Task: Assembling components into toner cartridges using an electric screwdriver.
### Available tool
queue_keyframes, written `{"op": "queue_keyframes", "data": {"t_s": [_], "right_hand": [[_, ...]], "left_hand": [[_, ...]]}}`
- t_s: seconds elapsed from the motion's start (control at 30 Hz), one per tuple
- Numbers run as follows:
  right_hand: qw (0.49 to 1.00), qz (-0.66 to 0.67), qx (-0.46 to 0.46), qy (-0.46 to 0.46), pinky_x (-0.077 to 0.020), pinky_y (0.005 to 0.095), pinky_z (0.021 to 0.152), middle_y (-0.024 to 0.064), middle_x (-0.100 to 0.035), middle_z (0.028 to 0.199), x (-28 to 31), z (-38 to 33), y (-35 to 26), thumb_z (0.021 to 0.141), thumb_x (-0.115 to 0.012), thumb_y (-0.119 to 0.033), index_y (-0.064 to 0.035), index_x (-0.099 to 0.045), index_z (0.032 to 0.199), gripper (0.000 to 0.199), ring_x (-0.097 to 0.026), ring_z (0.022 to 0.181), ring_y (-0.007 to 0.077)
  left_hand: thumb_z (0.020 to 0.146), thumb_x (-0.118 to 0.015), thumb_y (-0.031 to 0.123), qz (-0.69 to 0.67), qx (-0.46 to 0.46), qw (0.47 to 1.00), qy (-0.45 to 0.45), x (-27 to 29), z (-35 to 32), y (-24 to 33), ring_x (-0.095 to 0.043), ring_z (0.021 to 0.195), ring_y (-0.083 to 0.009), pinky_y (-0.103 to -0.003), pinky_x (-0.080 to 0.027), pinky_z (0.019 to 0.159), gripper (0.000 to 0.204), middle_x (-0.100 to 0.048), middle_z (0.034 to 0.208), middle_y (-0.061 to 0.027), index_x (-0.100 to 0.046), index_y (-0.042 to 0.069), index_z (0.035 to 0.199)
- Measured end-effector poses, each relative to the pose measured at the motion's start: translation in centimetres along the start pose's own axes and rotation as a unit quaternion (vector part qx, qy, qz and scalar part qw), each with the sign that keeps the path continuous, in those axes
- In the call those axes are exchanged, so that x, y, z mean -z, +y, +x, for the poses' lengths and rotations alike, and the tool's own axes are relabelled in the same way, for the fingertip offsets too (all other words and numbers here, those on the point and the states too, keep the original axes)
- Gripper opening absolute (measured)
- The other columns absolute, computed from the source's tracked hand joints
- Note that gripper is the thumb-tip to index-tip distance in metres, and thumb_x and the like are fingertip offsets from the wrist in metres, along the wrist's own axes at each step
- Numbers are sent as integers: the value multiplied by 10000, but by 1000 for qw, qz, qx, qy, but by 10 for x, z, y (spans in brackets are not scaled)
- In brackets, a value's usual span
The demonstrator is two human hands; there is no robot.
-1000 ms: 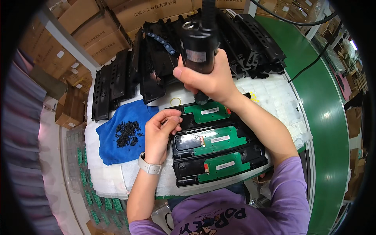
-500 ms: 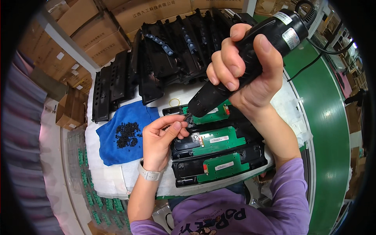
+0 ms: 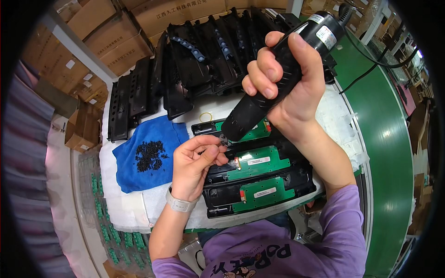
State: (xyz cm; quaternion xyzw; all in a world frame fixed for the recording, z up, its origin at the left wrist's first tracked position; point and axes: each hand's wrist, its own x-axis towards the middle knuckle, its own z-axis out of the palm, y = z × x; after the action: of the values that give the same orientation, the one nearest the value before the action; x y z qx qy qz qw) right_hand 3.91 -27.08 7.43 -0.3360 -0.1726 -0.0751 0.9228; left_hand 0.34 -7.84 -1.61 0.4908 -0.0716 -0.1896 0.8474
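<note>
Overhead, a worker's right hand (image 3: pixel 287 78) is clamped around a black electric screwdriver (image 3: pixel 278 78), whose long axis runs on a slant from the cord end at upper right, near the green conveyor belt (image 3: pixel 389 139), down to the bit at lower left. The tip points at the left hand (image 3: pixel 197 162), whose thumb and forefinger are pinched together on something too small to make out, right at the bit. Both hands meet just above three black housings with green circuit boards (image 3: pixel 257 162) lined up on the white padded bench (image 3: pixel 134 208). To the left lies a blue cloth (image 3: pixel 143 160) heaped with small black screws (image 3: pixel 149 155); behind it, black plastic parts (image 3: pixel 199 60) stand stacked against cardboard boxes (image 3: pixel 92 41).

A second ago the screwdriver stood nearly upright, bit down on the rearmost board, with the left hand resting lower beside it. Half a second ago it had already tilted to the present slant; since then the tip and the pinched fingers have drawn closer together.
</note>
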Motion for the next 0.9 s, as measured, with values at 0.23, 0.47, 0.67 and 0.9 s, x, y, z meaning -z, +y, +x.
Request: {"op": "queue_keyframes", "data": {"t_s": [0.23, 0.47, 0.67, 0.9], "right_hand": [[994, -93, 7, -63, -380, 290, 492, 0, -428, 554, 6, 6, 0, 888, -441, -315, -75, -515, 931, 255, -388, 418, 108], [947, -304, 35, -101, -359, 234, 378, 50, -488, 528, 13, 10, 19, 755, -620, -134, 18, -520, 837, 198, -454, 390, 121], [946, -309, 29, -96, -352, 217, 385, 24, -500, 519, 16, 11, 23, 753, -658, -144, -4, -548, 767, 178, -459, 401, 90], [940, -328, 30, -90, -352, 232, 376, 41, -490, 517, 15, 12, 24, 755, -616, -141, 6, -522, 771, 176, -456, 392, 115]], "left_hand": [[892, -537, 106, 110, -50, 988, 94, -8, 3, 0, -609, 793, -137, -219, -470, 701, 166, -633, 916, -110, -564, -28, 986], [942, -366, 70, 89, -70, 986, 120, 2, 7, -1, -617, 884, -200, -249, -472, 753, 171, -595, 1025, -186, -480, -31, 1019], [960, -352, 101, 68, -22, 992, 105, -4, 3, 3, -615, 749, -182, -242, -465, 649, 169, -608, 920, -175, -459, -18, 1013], [953, -401, 141, 87, 32, 994, 58, -3, 3, 9, -355, 447, -56, -196, -265, 423, 137, -514, 596, -32, -476, 30, 984]]}}
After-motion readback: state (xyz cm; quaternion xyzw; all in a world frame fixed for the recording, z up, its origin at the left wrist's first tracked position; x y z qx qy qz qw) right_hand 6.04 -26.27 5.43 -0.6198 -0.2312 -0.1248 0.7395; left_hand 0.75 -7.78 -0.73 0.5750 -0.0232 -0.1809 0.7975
